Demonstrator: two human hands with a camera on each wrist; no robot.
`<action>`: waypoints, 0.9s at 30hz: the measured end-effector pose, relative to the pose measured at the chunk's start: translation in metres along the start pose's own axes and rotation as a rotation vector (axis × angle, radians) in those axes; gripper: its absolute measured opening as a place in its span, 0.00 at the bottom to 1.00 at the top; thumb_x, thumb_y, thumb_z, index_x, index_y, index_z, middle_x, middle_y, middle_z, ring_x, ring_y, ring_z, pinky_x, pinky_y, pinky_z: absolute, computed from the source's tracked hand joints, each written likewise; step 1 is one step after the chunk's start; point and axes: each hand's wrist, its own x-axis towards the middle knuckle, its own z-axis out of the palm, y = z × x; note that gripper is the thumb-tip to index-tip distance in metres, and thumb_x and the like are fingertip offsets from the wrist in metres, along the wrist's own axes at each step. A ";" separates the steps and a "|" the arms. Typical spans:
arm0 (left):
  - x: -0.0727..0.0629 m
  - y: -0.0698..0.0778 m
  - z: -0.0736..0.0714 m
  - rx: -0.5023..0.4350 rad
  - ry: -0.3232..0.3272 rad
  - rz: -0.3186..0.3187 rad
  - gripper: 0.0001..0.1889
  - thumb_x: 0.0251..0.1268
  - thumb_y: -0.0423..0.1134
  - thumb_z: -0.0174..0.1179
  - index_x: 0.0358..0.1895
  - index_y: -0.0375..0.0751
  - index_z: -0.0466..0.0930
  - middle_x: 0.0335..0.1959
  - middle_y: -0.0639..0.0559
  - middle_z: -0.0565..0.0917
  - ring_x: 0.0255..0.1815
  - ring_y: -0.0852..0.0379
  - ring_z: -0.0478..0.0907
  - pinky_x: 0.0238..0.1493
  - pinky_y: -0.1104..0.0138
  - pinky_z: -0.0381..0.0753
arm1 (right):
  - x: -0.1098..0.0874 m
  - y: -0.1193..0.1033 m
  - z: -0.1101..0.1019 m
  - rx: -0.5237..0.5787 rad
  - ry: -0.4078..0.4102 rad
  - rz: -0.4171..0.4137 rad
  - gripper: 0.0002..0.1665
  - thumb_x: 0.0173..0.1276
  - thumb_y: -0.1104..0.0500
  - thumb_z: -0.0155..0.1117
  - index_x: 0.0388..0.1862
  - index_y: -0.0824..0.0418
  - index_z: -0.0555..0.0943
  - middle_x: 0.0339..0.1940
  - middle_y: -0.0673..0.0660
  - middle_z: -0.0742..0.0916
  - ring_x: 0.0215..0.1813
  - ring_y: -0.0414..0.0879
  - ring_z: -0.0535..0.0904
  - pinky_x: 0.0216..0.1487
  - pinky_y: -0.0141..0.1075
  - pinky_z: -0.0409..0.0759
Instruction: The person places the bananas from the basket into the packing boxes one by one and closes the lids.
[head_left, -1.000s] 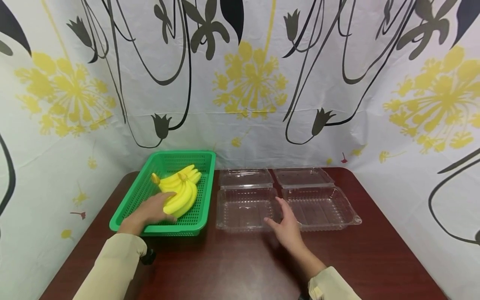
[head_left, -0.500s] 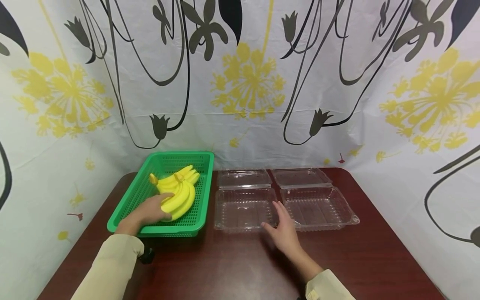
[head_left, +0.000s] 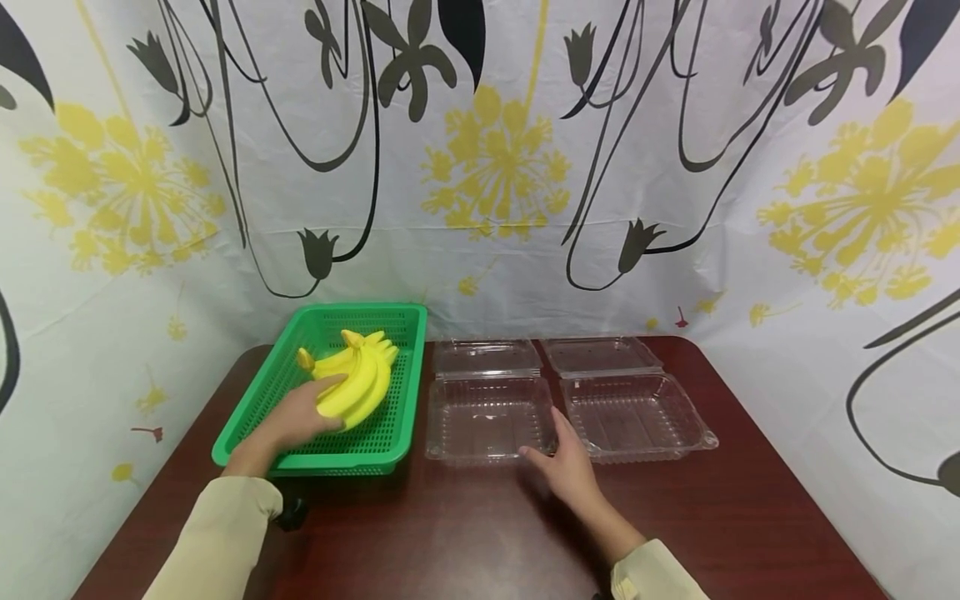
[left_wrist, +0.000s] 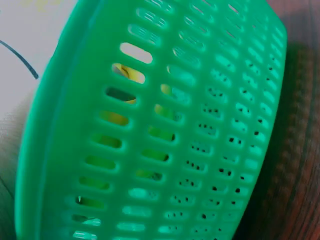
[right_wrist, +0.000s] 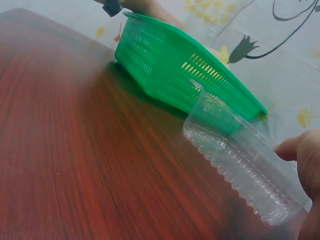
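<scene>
Bananas (head_left: 358,375) lie in the green basket (head_left: 408,408), at least 2 bunches, and the left hand (head_left: 296,412) grasps the nearer bunch (head_left: 369,407) inside it. Relaxed, with fingers extended, the right hand (head_left: 567,464) is at the near right corner of the left container (head_left: 483,417); I cannot tell whether it touches. That and the right container (head_left: 637,417) stand open, holding 0 bananas, so the work looks barely begun: a grip is secured, while lifting the bunches out seems left
</scene>
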 end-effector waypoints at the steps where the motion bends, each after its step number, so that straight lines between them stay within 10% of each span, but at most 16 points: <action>1: 0.000 0.001 0.000 -0.006 0.012 0.003 0.41 0.53 0.40 0.66 0.73 0.39 0.61 0.46 0.45 0.77 0.28 0.54 0.67 0.33 0.60 0.66 | 0.000 0.000 0.000 0.002 0.002 0.001 0.52 0.57 0.56 0.75 0.73 0.74 0.58 0.71 0.72 0.66 0.71 0.65 0.60 0.69 0.56 0.58; 16: 0.001 0.031 -0.001 -0.105 0.125 0.053 0.45 0.57 0.59 0.67 0.76 0.49 0.58 0.69 0.43 0.67 0.41 0.51 0.71 0.42 0.58 0.69 | -0.001 0.003 0.000 0.019 -0.016 0.025 0.54 0.58 0.54 0.74 0.75 0.72 0.56 0.72 0.71 0.65 0.71 0.65 0.60 0.69 0.56 0.58; 27: 0.004 0.060 0.005 -0.185 0.166 0.129 0.43 0.55 0.55 0.70 0.74 0.50 0.62 0.67 0.46 0.69 0.42 0.52 0.70 0.43 0.59 0.70 | -0.001 0.005 0.000 0.008 -0.030 0.020 0.54 0.59 0.54 0.74 0.75 0.71 0.55 0.71 0.72 0.67 0.70 0.66 0.62 0.67 0.57 0.61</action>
